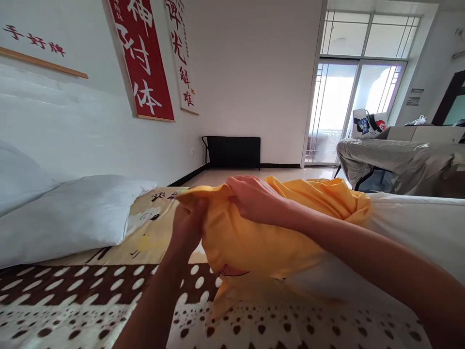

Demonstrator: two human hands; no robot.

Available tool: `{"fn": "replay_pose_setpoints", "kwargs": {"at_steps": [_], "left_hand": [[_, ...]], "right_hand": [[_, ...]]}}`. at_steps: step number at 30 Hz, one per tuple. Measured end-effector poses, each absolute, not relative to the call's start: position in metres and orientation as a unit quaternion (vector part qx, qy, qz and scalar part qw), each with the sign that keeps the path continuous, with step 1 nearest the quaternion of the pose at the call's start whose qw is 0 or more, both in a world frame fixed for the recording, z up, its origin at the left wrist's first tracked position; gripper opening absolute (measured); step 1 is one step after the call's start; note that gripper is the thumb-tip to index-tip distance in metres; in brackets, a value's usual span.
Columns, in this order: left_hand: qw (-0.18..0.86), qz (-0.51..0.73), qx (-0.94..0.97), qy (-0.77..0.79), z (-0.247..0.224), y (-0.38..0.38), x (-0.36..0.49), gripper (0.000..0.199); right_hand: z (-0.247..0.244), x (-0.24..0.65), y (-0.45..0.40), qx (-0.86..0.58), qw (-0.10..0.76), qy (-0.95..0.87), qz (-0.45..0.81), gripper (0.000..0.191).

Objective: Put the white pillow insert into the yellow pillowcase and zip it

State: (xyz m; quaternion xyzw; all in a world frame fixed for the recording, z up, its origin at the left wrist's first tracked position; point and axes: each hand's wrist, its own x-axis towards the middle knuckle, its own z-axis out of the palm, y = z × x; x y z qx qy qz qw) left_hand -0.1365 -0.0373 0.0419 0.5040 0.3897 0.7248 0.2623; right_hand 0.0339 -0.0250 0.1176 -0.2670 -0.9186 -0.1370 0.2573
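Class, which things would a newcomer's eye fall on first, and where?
The yellow cloth, gripped by the left hand and the right hand, stands out at the centre. Next come the red banner on the wall, upper left, and the bright glass doors, upper right.

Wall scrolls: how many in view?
3: white scroll at far left, red scroll in the middle, narrow scroll on the right. The picture cuts off their tops; more may hang out of view.
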Motion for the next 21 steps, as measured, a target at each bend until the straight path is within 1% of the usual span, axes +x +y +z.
{"fn": "replay_pose_setpoints", "kwargs": {"at_steps": [2,4,8,11,14,16,18,21], "left_hand": [[0.325,0.672,0.546,0.382,0.031,-0.038,-0.145,0.045],[0.361,0.630,0.571,0.383,0.024,-0.039,-0.148,0.046],[0.332,0.643,0.578,0.377,0.020,-0.038,-0.143,0.045],[0.287,0.671,0.569,0.380,0.017,-0.034,-0.136,0.036],[0.205,0.715,0.544,0.388,0.013,-0.031,-0.131,0.028],[0.155,0.734,0.521,0.406,0.010,-0.031,-0.130,0.027],[0.154,0.738,0.513,0.411,0.006,-0.034,-0.130,0.029],[0.209,0.724,0.541,0.375,-0.008,-0.038,-0.131,0.036]], "right_hand": [[0.115,0.033,-0.020,-0.261,0.274,-0.918,-0.120,0.009],[0.112,0.030,-0.017,-0.267,0.291,-0.909,-0.132,0.011],[0.107,0.015,-0.022,-0.287,0.309,-0.870,-0.255,0.016],[0.106,0.006,-0.030,-0.256,0.286,-0.877,-0.290,0.018],[0.107,0.004,-0.033,-0.218,0.272,-0.903,-0.251,0.019],[0.108,0.007,-0.031,-0.229,0.288,-0.907,-0.207,0.017],[0.110,0.011,-0.025,-0.254,0.311,-0.902,-0.161,0.016],[0.115,0.014,-0.017,-0.265,0.323,-0.902,-0.107,0.016]]}}
